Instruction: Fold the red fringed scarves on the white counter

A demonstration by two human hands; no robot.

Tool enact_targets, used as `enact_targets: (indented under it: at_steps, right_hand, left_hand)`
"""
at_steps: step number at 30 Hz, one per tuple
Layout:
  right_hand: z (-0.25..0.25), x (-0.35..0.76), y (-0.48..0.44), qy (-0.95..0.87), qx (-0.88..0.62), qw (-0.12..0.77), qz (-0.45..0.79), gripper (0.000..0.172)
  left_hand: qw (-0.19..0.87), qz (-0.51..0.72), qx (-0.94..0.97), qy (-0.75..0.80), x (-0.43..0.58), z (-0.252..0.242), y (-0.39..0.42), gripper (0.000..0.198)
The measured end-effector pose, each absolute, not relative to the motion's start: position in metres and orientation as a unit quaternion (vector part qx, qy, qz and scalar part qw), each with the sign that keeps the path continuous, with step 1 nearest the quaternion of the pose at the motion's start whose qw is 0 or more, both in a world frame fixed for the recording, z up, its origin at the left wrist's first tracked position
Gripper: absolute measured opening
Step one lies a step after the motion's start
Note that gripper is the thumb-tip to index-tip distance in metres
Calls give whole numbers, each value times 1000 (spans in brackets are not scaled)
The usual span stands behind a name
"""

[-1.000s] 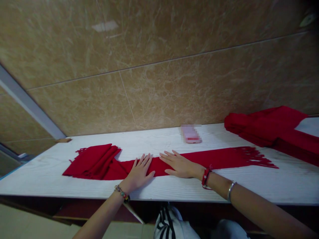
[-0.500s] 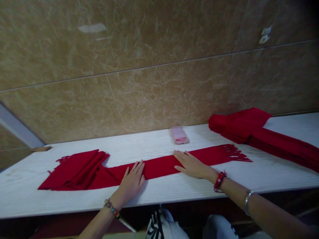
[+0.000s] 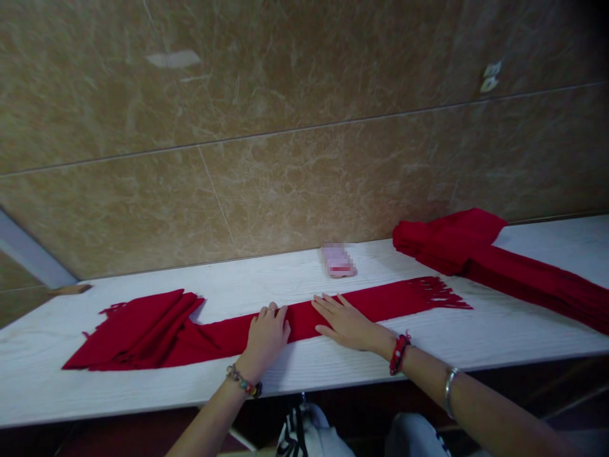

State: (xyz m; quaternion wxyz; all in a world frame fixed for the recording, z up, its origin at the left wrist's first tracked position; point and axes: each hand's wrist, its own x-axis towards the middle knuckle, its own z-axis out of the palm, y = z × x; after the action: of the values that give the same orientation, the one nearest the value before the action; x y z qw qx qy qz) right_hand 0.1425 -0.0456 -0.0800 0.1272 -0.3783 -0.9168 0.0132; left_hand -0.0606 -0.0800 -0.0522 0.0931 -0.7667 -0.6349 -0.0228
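A long red scarf [image 3: 380,303] lies stretched along the table, its fringed end toward the right and its left part gathered into a folded heap. Near the middle of the strip, my left hand [image 3: 267,331] rests on the cloth with its fingers slightly bent, not gripping it. My right hand [image 3: 346,322] lies just right of it, palm down on the scarf, fingers spread and flat. The part of the cloth under both hands is hidden.
More folded red scarves [image 3: 457,244] lie at the right against the tiled wall [image 3: 304,171]. A blurred phone-like pink object [image 3: 337,260] sits behind the scarf. The white table [image 3: 228,381] ends at a front edge close to my body.
My left hand has slid right along the scarf and its fingers have bent more. My right hand has shifted a little left, so the two hands are closer together.
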Motion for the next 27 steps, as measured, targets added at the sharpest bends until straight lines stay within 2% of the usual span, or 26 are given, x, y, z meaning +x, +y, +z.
enact_targets:
  at_steps: [5,12,19,25,27]
  right_hand:
    - [-84,156,-46,-909,-397,122,23,59]
    - [-81,152,-47,-908,-400,127,8,56]
    - [-86,156,-46,-905,-402,141,9,56]
    - [-86,154,-46,-903,-406,142,13,55]
    - [-85,154,-47,-903,-405,140,13,55]
  left_hand:
    - [123,11,-675,-727,-60,-51,-96,43]
    - [52,3,-781,-622,-31,-50,-89,41]
    - [97,44,-650,-753,-46,-43,-97,50]
    - [58,-1,-786,-616,-22,-45,-87,38]
    - [64,-12,-772,-633,-19,-47,-83,38]
